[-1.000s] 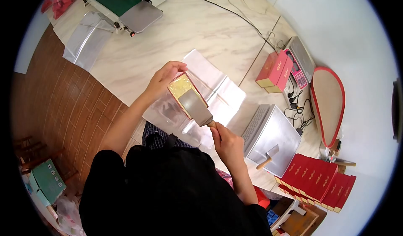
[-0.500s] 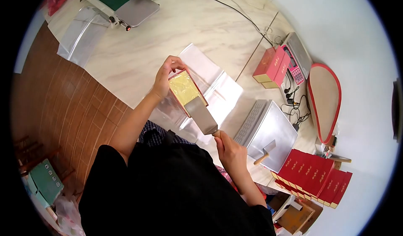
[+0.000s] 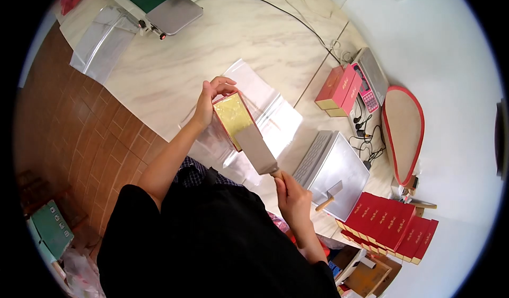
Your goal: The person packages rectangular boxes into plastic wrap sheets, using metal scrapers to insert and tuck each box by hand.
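Left fingers grip the far end of a red-walled rectangular box with glossy yellow contents, above clear plastic sheeting; right fingers enclose a grey metal scraper's tan handle, its blade now drawn back to the box's near end, more yellow exposed.

The left hand holds a red-edged box; the right hand grips a broad scraper.

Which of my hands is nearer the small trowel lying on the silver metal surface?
Your right hand. Gripping the metal spatula, it's just left of the trowel in the picture; your left hand is farther away, at the yellow-filled box.
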Tool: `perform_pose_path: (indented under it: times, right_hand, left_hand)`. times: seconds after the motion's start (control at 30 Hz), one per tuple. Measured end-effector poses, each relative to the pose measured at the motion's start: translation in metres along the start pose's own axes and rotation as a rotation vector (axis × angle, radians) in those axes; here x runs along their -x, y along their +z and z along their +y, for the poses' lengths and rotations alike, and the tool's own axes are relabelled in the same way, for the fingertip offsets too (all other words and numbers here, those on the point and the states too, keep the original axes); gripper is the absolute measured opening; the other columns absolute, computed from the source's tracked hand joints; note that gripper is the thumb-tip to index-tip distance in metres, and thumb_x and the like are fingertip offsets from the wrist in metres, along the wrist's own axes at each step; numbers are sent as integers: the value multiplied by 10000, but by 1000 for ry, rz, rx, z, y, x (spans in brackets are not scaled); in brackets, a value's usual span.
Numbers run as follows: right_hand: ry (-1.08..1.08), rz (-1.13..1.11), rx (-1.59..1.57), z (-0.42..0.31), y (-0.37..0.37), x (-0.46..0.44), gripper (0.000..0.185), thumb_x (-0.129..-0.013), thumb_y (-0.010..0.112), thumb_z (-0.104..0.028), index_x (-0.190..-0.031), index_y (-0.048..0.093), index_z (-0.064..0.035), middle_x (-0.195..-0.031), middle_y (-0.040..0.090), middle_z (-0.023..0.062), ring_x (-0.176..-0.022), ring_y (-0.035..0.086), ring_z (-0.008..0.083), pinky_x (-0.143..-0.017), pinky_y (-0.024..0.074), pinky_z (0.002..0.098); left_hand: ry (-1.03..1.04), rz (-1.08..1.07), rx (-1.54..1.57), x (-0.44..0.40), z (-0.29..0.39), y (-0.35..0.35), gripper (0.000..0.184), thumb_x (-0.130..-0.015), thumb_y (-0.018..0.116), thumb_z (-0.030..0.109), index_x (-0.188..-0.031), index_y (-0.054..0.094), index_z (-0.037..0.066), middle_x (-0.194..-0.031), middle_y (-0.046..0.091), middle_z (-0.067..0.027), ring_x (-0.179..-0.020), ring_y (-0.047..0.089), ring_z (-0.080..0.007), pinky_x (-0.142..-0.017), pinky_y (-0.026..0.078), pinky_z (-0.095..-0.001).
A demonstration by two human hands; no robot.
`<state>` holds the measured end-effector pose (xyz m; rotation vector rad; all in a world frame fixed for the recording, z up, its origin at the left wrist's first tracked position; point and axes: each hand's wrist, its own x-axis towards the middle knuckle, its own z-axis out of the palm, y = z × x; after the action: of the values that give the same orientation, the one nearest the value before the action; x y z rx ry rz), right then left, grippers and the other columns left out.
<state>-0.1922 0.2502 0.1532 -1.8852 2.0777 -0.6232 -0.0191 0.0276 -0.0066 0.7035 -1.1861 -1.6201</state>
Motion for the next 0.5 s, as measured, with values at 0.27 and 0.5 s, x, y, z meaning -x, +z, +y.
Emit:
perform_pose_path:
  times: [0.27,0.5]
  right_hand:
    - [-64,51,104,-11,43,-37,148,-940,623,-212,-1013,640,-84,-699,656,88,-549,629,271,-469,467,378]
    - [-93,-5,204,-18,47,-57,154,-950,605,-243,-967,600,-89,-631,629,78,-508,614,265,-444,458,378]
  left_hand:
    - [-52,58,63,4,-11,1,872,-952,69,712,-1127,611,51,-979,700,-84,-969,592,-174,-927,397,-326]
    - [5,68,19,2,-20,-2,837,-969,64,678,-1114,609,60,-952,703,-65,-946,601,-152,-845,383,-299]
